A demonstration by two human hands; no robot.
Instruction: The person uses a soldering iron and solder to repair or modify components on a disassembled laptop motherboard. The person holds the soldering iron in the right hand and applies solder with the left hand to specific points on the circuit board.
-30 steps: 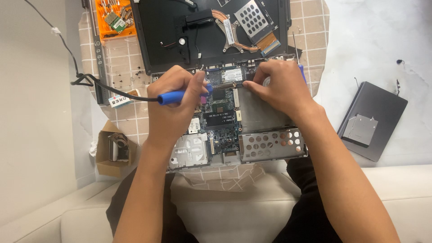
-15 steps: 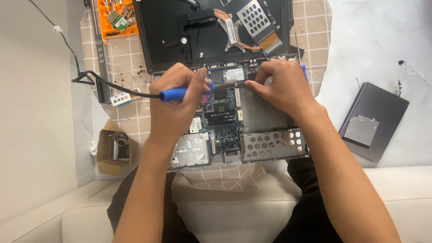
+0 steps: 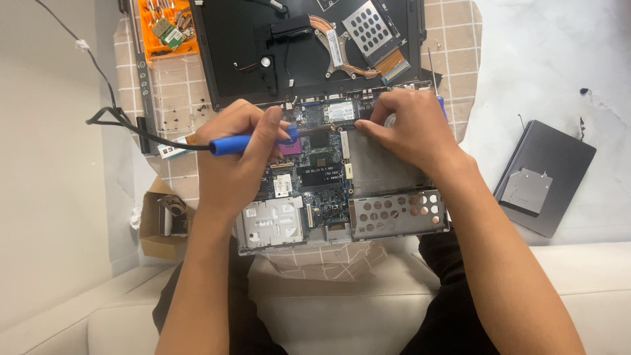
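Observation:
An opened laptop base (image 3: 394, 217) lies before me with its green circuit board (image 3: 319, 164) bare. My left hand (image 3: 240, 154) grips a blue-handled soldering iron (image 3: 230, 144) with a black cord; its tip points right over the board's upper part. My right hand (image 3: 411, 128) presses its fingertips on the board's top edge beside a small white-labelled card (image 3: 340, 110). A perforated metal bracket (image 3: 397, 213) sits at the base's lower right, a silver cage (image 3: 269, 220) at lower left.
The black laptop lid (image 3: 250, 39) lies behind with a copper heat pipe (image 3: 332, 46) and a perforated plate (image 3: 368, 26). An orange parts tray (image 3: 164, 26) is at far left, a cardboard box (image 3: 161, 220) at left, a grey drive (image 3: 542, 177) at right.
The iron has shifted slightly to the right over the board. My right hand stays at the board's top edge.

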